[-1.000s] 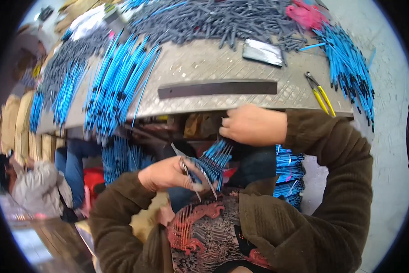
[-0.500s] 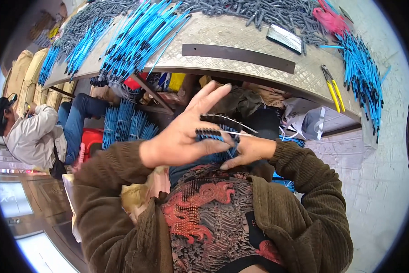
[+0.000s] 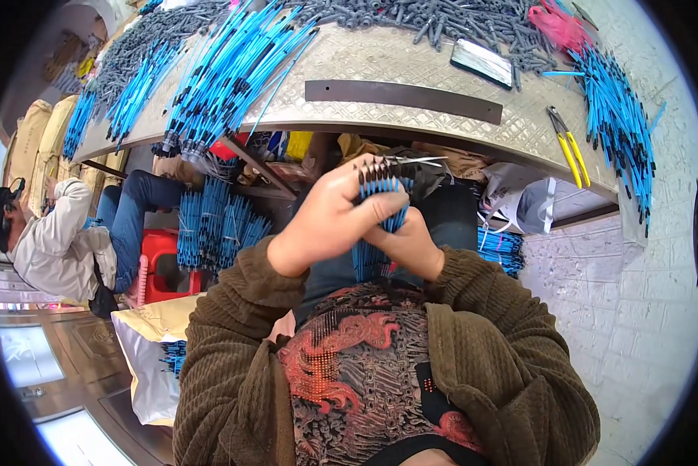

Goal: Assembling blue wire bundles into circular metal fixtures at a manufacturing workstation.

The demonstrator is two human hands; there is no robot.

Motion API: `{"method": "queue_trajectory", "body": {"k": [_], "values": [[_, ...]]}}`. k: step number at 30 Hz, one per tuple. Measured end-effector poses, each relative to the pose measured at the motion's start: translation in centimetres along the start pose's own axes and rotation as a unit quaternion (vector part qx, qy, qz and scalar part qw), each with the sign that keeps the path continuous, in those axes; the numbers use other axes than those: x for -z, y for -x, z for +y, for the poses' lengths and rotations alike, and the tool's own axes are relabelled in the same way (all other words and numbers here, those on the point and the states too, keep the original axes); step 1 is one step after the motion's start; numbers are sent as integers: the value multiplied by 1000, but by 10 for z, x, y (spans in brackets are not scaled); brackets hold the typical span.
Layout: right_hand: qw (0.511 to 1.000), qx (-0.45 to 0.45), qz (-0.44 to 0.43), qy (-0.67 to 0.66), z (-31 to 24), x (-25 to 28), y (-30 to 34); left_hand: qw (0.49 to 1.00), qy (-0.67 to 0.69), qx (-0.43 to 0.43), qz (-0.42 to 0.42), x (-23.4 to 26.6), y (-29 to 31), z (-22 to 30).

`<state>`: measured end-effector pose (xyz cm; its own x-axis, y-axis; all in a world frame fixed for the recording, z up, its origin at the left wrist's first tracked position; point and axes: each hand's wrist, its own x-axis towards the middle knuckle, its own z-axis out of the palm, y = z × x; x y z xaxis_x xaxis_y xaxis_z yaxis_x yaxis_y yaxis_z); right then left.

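The surface (image 3: 349, 60) is pale grey with a raised diamond pattern. Near its front edge lies a long, flat dark bar (image 3: 403, 101) with a hole toward each end. Behind the bar, a heap of grey parts (image 3: 442, 22) spreads along the back, a flat dark-edged rectangular object (image 3: 482, 64) just in front of it. At the right lie yellow-handled pliers (image 3: 570, 147), black-tipped blue rods (image 3: 617, 116) overhanging the edge, and a pink bag (image 3: 560, 33). More blue rods (image 3: 229, 78) lie in bunches at the left.

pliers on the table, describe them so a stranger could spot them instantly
Find the long table across the top, then its right end. The pliers lie between the dark flat strip and the rightmost blue rods, set apart by yellow handles.
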<state>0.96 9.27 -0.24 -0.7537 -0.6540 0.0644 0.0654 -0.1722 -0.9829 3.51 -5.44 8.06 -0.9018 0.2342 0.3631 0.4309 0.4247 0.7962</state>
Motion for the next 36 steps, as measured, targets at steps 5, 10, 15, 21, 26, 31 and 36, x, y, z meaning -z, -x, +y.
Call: {"method": "queue_trajectory", "body": {"k": [5,10,15,21,26,31,36], "values": [[998,-61,6,-30,14,5,-22,962,220,82,139,-18,-5,-28],[990,-64,40,-118,17,2,-35,886,286,79,356,-29,-8,-37],[985,-114,11,-126,21,7,-43,879,324,147,318,-6,-11,-60],[987,-91,24,-130,23,4,-44,881,308,140,331,-6,-12,-64],[985,-108,26,-134,24,14,-45,869,362,160,296,2,-20,-62],[978,-122,30,-166,29,32,-45,894,233,171,343,33,-74,-68],[976,-127,8,-176,31,44,-46,969,-127,139,159,74,-191,-138]]}}
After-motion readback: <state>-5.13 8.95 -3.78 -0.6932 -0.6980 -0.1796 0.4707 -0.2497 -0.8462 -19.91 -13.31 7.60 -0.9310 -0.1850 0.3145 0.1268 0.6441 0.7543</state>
